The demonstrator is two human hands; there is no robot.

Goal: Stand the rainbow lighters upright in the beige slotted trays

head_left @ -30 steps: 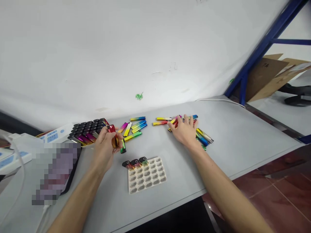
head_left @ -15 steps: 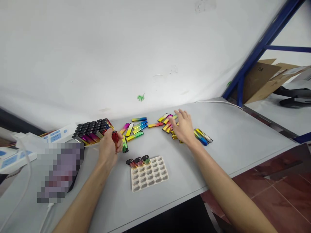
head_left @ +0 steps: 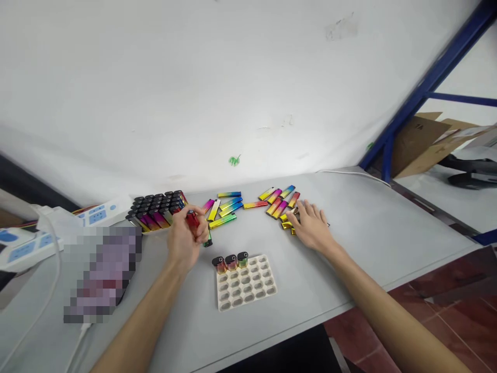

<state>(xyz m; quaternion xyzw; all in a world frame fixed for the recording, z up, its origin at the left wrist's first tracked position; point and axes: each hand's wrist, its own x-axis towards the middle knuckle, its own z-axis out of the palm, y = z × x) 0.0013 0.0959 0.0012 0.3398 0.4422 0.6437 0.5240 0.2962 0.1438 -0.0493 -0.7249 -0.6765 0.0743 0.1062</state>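
My left hand [head_left: 187,233] is closed around a shiny red lighter-shaped case [head_left: 192,219], held in front of a block of upright black-topped cases [head_left: 155,212]. A green case with a dark end [head_left: 208,239] lies just beside that hand, partly hidden. My right hand [head_left: 311,226] is spread, palm down, over the right end of a loose pile, covering some pieces. Gold cases [head_left: 286,225] show by its thumb. In front of both hands sits a white tray [head_left: 247,305] with oval holes; three black-topped cases [head_left: 231,261] stand in its back row.
More two-coloured cases [head_left: 230,202] lie scattered toward the wall. A pixelated phone-like slab [head_left: 104,274] with a white cable and power strips [head_left: 97,215] occupy the left side. Cardboard boxes [head_left: 423,140] stand beyond a blue metal frame [head_left: 411,114] on the right.
My right hand has come down and shifted right, from above the middle of the pile onto its right end. My left hand keeps hold of the red case. The view has shifted slightly.
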